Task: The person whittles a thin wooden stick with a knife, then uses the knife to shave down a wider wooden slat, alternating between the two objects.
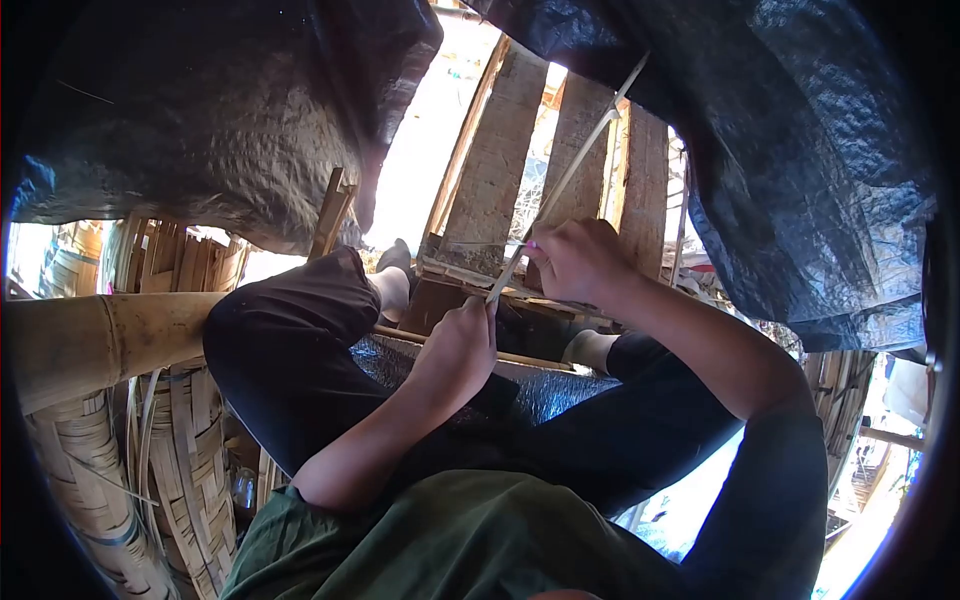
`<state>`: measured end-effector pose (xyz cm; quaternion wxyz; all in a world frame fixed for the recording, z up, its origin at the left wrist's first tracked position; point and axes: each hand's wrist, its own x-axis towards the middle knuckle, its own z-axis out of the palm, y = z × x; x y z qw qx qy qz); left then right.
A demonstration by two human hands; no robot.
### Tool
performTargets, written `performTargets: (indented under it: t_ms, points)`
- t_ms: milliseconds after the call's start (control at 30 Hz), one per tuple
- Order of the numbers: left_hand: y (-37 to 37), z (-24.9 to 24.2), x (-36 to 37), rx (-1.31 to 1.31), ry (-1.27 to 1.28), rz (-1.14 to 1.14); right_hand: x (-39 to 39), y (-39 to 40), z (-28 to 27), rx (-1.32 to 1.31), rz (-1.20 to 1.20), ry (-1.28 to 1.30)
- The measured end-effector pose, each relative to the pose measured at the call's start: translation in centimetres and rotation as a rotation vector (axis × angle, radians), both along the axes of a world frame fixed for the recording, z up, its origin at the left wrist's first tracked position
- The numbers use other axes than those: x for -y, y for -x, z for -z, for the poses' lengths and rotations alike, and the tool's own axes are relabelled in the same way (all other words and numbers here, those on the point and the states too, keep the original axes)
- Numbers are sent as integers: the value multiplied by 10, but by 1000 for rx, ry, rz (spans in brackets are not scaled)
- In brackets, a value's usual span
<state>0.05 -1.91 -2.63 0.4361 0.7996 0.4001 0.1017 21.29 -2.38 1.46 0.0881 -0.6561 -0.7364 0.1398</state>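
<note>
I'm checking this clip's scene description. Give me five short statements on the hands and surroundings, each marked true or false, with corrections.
1. The left hand grips a pale strip. True.

2. The right hand is spread flat, well away from the strip. False: it is curled closed, right at the strip.

3. Dark sheeting hangs on both sides of the wooden slats in the picture. True.

4. A thick bamboo pole crosses the picture's right edge. False: the pole is at the left.

5. The front of the person's shirt is bright white. False: it is dark green.
</note>
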Motion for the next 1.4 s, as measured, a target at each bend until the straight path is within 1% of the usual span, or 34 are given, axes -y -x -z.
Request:
performTargets:
  t_ms: [167,233,267,300,333,367,433,500,567,600,667,700,733,800,833,900,933,1000,1067,1100,1167,1200,1267,1300,1333,1367,1400]
  points:
    - [-3,1,-3,-9,-2,-6,-5,-4,3,67,-20,-44]
    - [0,0,-3,11,9,-6,-5,-6,0,157,-37,46]
    - [2,0,-2,26,23,-5,-9,-20,4,161,-43,47]
    - [5,-6,-1,31,24,-9,-15,-45,10,202,73,-37]
    - [10,-18,1,48,86,11,-17,-55,8,243,192,-121]
    - [13,-24,2,66,144,35,-13,-60,10,248,195,-123]
    - [15,-27,1,70,148,40,-10,-56,0,287,317,-95]
    - [17,-26,4,79,157,39,-4,-25,0,188,233,39]
    - [19,-22,3,73,157,38,8,17,-17,-64,66,-6]
    - [20,-19,4,72,154,35,12,28,-14,-66,63,-9]
    - [21,-15,6,81,167,34,18,39,-8,53,92,99]
    - [20,-17,4,80,168,34,16,39,-10,21,86,44]
    - [19,-21,1,57,199,45,15,38,-13,20,90,47]
    - [17,-25,-2,36,219,56,6,33,-27,16,172,170]
    - [16,-26,-3,9,197,71,1,28,-28,16,173,161]
    - [16,-23,-4,-21,162,88,-9,13,-29,12,384,223]
    - [18,-16,-3,-11,120,100,-13,3,-24,8,387,213]
    - [18,-18,-5,-6,66,118,-19,-19,-8,-62,574,52]
    - [16,-31,-9,-92,295,138,-24,-31,-6,-81,584,47]
    - [14,-32,-11,-98,285,146,-27,-32,-6,-124,597,125]
    - [10,-25,-13,-166,515,158,-30,-32,-7,-196,588,259]
    - [9,-21,-14,-175,507,164,-29,-30,-2,-206,595,253]
    - [8,-11,-14,-27,683,76,-28,-26,11,-191,556,64]
    - [6,-9,-15,-35,669,85,-30,-21,8,-190,564,83]
    - [5,-9,-16,32,748,26,-29,-17,4,-216,563,93]
    - [4,-10,-16,98,830,-34,-28,-15,0,-287,558,165]
    - [2,-15,-18,92,816,-23,-28,-10,-10,-357,549,234]
